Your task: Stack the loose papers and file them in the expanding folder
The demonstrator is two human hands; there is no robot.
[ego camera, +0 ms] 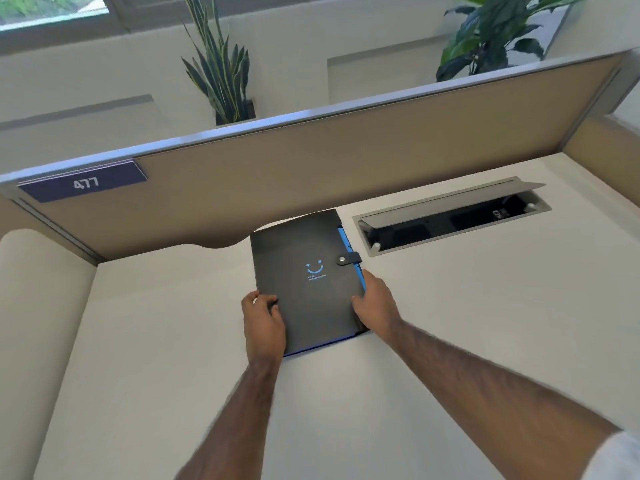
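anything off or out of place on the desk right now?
Nothing spilled or damaged. The expanding folder lies slightly askew, snapped shut, left hand and right hand gripping its near corners. The cable tray lid stands open. No loose papers in view.

free: bare desk [145, 341] lower left and right of frame | blocked: partition [346, 168] across upper frame; open cable hatch [450, 216] centre right; folder [304, 278] mid-frame
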